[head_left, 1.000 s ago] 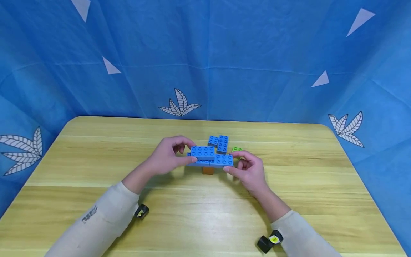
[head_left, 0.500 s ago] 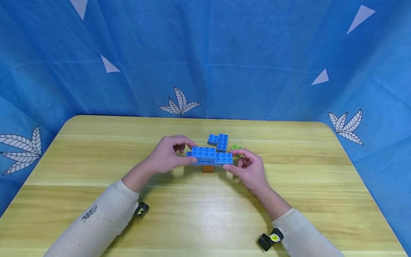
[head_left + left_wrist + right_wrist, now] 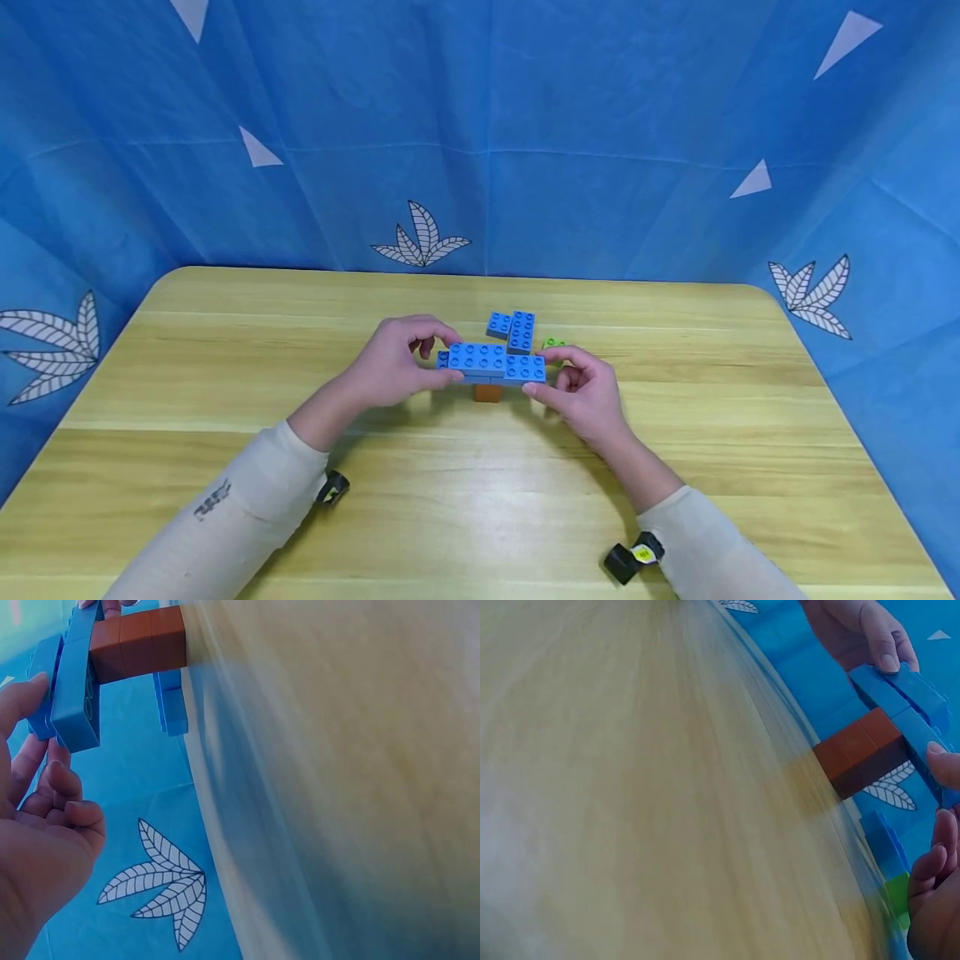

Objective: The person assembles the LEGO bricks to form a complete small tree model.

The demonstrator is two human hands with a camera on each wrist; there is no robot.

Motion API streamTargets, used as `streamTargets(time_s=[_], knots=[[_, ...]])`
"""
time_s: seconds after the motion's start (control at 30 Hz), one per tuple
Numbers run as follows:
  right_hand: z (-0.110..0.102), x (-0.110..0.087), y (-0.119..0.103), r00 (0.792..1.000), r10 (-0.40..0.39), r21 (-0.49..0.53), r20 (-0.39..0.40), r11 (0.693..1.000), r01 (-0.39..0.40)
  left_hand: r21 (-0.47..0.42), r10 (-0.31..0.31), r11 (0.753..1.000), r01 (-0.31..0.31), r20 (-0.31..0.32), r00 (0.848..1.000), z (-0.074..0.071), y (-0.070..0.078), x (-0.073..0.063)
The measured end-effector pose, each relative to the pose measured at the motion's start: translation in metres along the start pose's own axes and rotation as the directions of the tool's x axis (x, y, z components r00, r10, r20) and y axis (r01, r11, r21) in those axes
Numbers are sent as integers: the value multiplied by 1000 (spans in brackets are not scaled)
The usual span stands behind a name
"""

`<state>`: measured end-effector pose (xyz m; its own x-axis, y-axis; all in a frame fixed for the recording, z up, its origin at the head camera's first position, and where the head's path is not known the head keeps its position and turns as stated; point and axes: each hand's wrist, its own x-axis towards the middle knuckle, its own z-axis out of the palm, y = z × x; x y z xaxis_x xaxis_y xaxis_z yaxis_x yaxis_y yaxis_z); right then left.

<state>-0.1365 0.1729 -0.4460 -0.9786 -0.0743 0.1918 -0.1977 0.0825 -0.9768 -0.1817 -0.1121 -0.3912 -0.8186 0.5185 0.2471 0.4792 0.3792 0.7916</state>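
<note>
Two blue toy building bricks (image 3: 527,367) lie end to end as a row on top of a brown brick column (image 3: 137,643), which stands on the table. My left hand (image 3: 390,362) pinches another blue eight-stud brick (image 3: 477,358) between thumb and fingers, over the join of that row. A thin dark line shows between this upper brick and the row in the left wrist view; whether the two are fully pressed together I cannot tell. At the row's right end, my right hand (image 3: 588,396) grips the lower brick, thumb in front and index finger behind.
Behind the row lie a small blue brick (image 3: 498,325) and a longer blue brick (image 3: 521,332). A green brick (image 3: 553,342) sits near my right fingers, partly hidden. A blue curtain (image 3: 600,167) hangs beyond the wooden table's (image 3: 465,500) back edge.
The upper blue brick has shifted slightly right and settled over the row's front studs, which showed one second ago. My right hand keeps its grip almost unmoved.
</note>
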Motion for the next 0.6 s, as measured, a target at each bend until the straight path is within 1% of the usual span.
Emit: streamTargets(time_s=[0.07, 0.13, 0.23, 0.3, 0.37, 0.43, 0.47, 0.5, 0.6], knots=[[0, 0, -1, 1000, -6, -1, 4, 1000, 6, -3, -4, 1000, 4, 4, 1000, -1, 1, 0], [1, 0, -3, 999, -37, -15, 12, 999, 37, 4, -5, 1000, 5, 8, 1000, -1, 1, 1], [5, -2, -19, 993, -117, -57, 20, 991, 118, 16, -4, 1000, 4, 15, 1000, -2, 1, 1], [9, -2, -33, 981, -194, -102, 25, 975, 196, 28, -2, 1000, 1, 17, 1000, -2, 1, 1], [14, -3, -50, 965, -260, -156, 29, 953, 262, 39, 4, 999, -5, 18, 1000, -1, 0, 2], [17, -1, -55, 954, -298, -194, 37, 934, 300, 48, 16, 999, -17, 21, 1000, -1, 1, 2], [18, 1, -56, 951, -307, -211, 45, 927, 309, 50, 23, 998, -24, 21, 1000, -1, 1, 3], [19, 3, -55, 952, -300, -226, 53, 925, 304, 51, 30, 998, -31, 22, 999, -1, 1, 3], [19, 8, -48, 967, -241, -251, 85, 934, 254, 44, 44, 998, -45, 22, 999, -1, 2, 4]])
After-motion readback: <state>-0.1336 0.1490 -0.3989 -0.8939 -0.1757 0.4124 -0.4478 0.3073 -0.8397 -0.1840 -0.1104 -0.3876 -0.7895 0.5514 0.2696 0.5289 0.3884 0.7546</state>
